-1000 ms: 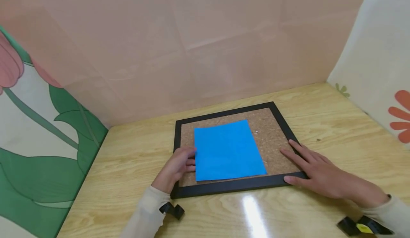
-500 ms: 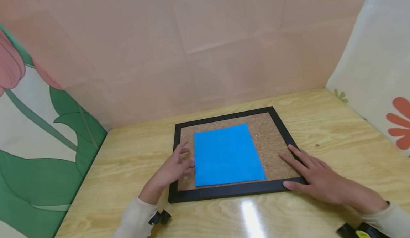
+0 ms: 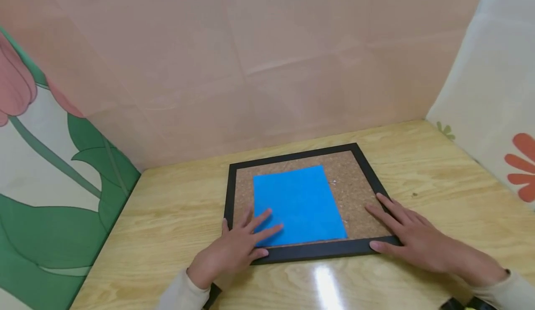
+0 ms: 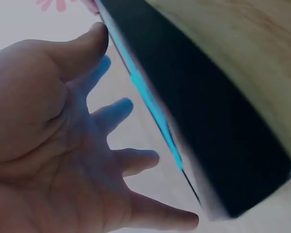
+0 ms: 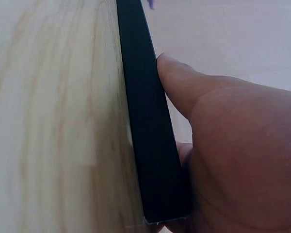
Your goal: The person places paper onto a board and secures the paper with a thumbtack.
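Note:
A cork board (image 3: 359, 198) with a black frame (image 3: 309, 253) lies flat on the table. On the cork, left of its middle, is a square sheet of blue paper (image 3: 296, 198). My left hand (image 3: 234, 249), fingers spread, is over the board's near left corner and the paper's lower left part. In the left wrist view the fingers (image 4: 136, 162) stand straight above the frame's edge; whether they touch it I cannot tell. My right hand (image 3: 422, 240) rests on the near right corner, thumb on the front bar and fingers across the right bar. The right wrist view shows its thumb (image 5: 179, 80) against the frame.
The wooden table (image 3: 167, 217) extends around the board. A pink backdrop (image 3: 251, 68) rises behind it. Flower-printed sheets stand at the left (image 3: 50, 198) and right (image 3: 493, 92). Bands with small black devices sit at both wrists.
My left hand has lifted off the paper's left edge and come nearer, spreading over the near left corner. The right hand holds its place. The paper stays where it was on the cork.

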`<state>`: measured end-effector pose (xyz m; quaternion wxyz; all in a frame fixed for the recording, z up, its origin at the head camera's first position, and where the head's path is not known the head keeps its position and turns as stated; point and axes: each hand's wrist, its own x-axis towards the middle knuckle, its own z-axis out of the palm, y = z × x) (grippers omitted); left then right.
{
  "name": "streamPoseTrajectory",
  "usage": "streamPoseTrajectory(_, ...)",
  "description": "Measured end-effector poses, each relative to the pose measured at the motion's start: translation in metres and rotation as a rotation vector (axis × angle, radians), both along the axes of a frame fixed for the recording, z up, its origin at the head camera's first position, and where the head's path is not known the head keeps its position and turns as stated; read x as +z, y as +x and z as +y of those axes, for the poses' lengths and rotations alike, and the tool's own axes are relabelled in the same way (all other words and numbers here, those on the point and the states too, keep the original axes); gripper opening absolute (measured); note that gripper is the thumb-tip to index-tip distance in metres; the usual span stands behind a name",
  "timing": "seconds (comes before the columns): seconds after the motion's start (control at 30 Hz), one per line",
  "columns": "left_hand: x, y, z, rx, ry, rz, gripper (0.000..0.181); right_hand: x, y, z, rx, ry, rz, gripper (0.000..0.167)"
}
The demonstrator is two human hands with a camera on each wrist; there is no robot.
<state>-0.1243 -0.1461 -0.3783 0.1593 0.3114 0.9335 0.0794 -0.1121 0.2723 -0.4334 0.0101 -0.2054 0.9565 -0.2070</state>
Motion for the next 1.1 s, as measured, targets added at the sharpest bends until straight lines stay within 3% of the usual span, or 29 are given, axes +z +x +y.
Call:
streamPoseTrajectory(0.2,-0.003,-0.002,-0.002,-0.009,0.0,-0.051,0.052,0.0,0.003,0.0,-0.002,-0.013,-0.008,0.078)
streamPoseTrajectory(0.4,0.003,-0.005,-0.002,-0.019,0.012,-0.094,0.055,0.001,0.005,0.001,-0.006,-0.011,-0.022,0.078)
streamPoseTrajectory(0.87,0.011,-0.006,-0.008,-0.051,0.019,-0.114,0.058,0.007,0.0,-0.002,0.003,0.004,-0.035,0.078)
streamPoseTrajectory(1.1,0.007,-0.006,-0.008,-0.049,0.018,-0.113,0.057,0.005,0.0,0.001,0.005,0.005,-0.041,0.077)
